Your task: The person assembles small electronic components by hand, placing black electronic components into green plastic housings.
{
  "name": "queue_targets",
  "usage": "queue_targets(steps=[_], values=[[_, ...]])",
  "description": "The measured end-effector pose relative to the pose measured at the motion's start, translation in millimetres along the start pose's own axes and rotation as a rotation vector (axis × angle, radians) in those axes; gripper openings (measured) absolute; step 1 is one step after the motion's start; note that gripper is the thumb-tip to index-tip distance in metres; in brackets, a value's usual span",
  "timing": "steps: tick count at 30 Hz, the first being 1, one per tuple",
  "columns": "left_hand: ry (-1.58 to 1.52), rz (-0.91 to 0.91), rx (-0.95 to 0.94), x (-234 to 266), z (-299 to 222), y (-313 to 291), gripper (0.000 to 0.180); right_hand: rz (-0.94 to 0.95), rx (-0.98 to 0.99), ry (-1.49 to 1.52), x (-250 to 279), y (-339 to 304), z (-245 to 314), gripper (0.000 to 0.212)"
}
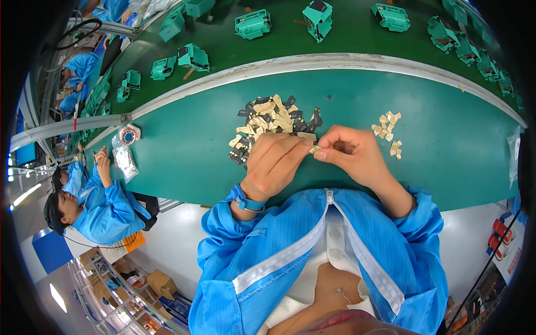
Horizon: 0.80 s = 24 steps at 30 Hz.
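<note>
My left hand (276, 162), with a blue band at its wrist, is closed in a pinch at the near right edge of a heap. My right hand (353, 155) meets it there, thumb and forefinger pinching too. Between the fingertips shows a small beige piece (314, 149), mostly covered by the fingers. The heap of small black and beige pieces (267, 118) lies just beyond my left hand, partly hidden by it. To the right of my right hand sits a smaller group of beige scraps (385, 127), with a few more just nearer.
Beyond the pale rail (312, 60) of the green table (190, 145), several green plastic housings (252, 24) stand on a dark green belt. At the left are a tape roll (129, 134) and a clear bag (124, 158). A co-worker in blue (109, 209) sits farther left.
</note>
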<state>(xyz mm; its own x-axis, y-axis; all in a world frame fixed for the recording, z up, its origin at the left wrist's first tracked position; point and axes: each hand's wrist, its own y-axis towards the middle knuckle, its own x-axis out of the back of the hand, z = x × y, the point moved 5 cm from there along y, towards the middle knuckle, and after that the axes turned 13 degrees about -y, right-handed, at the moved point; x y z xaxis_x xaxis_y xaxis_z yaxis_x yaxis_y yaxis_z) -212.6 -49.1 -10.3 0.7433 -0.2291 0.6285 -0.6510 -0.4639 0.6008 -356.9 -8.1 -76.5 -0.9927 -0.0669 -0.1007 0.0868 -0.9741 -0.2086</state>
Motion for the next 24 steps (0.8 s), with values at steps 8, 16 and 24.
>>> queue_targets(steps=[8, 16, 24], values=[[-0.283, -0.018, 0.253, -9.2, -0.3, 2.7, 0.015, -0.288, 0.545, -0.513, 11.0, -7.8, 31.9, 0.010], [-0.348, 0.010, 0.284, -15.8, -0.4, 5.1, 0.012, -0.383, 0.810, -0.632, 18.0, -15.5, 36.4, 0.022], [-0.473, -0.010, 0.448, -21.7, 2.9, 7.1, 0.012, -0.465, 1.028, -0.861, 32.1, -37.3, 43.2, 0.021]])
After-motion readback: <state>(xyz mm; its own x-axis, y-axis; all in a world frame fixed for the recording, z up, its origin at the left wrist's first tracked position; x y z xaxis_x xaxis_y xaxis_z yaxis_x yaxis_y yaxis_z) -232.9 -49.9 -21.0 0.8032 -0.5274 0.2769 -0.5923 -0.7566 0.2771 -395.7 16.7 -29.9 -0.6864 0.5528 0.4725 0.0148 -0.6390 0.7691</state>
